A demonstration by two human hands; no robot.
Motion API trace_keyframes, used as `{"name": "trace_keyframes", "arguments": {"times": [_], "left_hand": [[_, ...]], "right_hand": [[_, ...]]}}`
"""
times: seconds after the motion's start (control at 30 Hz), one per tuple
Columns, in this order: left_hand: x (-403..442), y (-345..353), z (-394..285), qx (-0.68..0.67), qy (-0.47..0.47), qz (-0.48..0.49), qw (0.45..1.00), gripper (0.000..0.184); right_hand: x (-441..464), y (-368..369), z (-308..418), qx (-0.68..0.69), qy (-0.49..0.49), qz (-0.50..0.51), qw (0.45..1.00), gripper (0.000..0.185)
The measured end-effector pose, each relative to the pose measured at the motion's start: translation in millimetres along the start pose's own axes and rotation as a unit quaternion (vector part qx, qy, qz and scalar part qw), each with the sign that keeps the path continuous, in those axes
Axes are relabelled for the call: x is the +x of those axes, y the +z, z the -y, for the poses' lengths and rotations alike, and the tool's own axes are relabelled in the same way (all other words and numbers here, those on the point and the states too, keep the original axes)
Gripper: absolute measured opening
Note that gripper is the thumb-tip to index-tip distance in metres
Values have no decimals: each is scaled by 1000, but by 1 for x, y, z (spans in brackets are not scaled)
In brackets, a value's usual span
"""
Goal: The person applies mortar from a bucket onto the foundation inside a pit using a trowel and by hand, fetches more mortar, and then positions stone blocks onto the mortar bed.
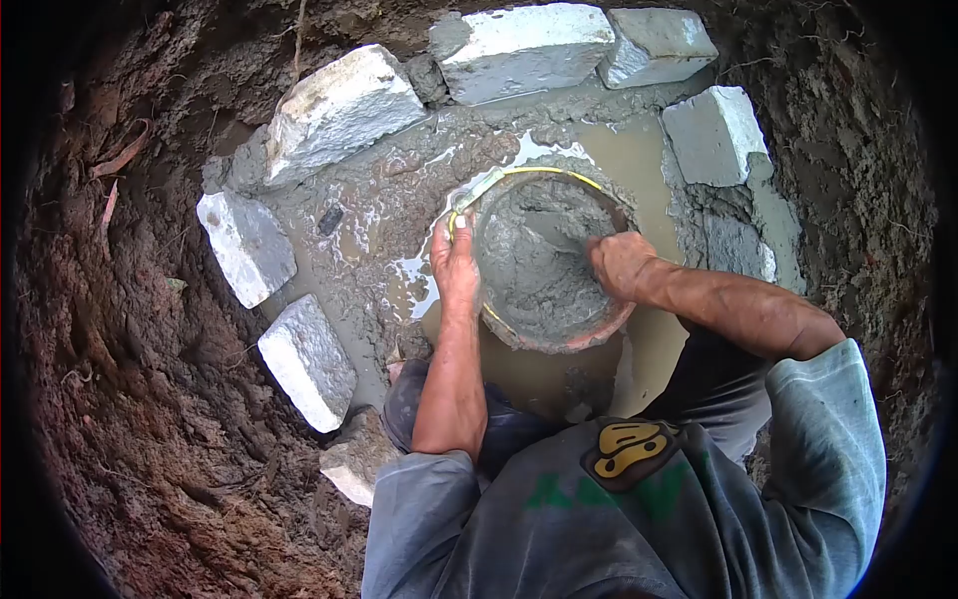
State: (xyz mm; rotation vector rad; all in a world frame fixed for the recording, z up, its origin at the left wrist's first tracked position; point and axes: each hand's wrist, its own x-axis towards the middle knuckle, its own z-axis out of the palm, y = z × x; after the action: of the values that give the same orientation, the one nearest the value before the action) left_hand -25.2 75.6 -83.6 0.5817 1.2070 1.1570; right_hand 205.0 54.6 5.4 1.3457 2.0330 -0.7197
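Note:
A round basin (pixel 591 336) with a yellow-edged rim sits between my knees, on the wet floor of the pit. Wet grey mortar (pixel 534 290) fills it. My left hand (pixel 458 262) grips the basin's left rim, thumb on top and fingers mostly hidden outside. Over the basin's right side, my right hand (pixel 621 266) is closed around the handle of what looks like a trowel (pixel 559 230). The dark blade is partly sunk in the mortar, and the handle is covered by my fingers.
White-faced stone blocks (pixel 344 112) curve around me, bedded in mortar, with another block (pixel 714 135) at right. Muddy water (pixel 639 165) pools around the basin. Earth walls (pixel 150 329) with roots enclose the pit. A small dark lump (pixel 330 220) lies in the mud.

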Motion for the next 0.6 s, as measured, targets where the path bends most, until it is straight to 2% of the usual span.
{"name": "trace_keyframes", "arguments": {"times": [0.07, 0.17, 0.27, 0.33, 0.47, 0.57, 0.6], "left_hand": [[-4, 9, -6, -40, 4, -10, 999, 23], [-9, 30, -15, -46, 7, -50, 998, 22], [1, 31, -15, -53, -13, -32, 998, 22], [1, 37, -18, -76, -8, -11, 997, 22], [2, 45, -24, -119, -90, -10, 989, 25], [11, 41, -35, -177, -143, -18, 974, 26], [16, 35, -29, -153, -159, -28, 975, 27]], "right_hand": [[4, 2, -1, 45, -20, 8, 999, 25], [20, 33, 6, 100, 3, 33, 994, 24], [20, 51, 10, 133, -8, 34, 990, 29], [4, 34, 10, 126, -18, 19, 992, 31], [-22, 3, -15, 113, -42, 52, 991, 29], [-23, -13, -38, 149, -72, 44, 985, 30], [-19, -16, -47, 174, -78, 53, 980, 29]]}}
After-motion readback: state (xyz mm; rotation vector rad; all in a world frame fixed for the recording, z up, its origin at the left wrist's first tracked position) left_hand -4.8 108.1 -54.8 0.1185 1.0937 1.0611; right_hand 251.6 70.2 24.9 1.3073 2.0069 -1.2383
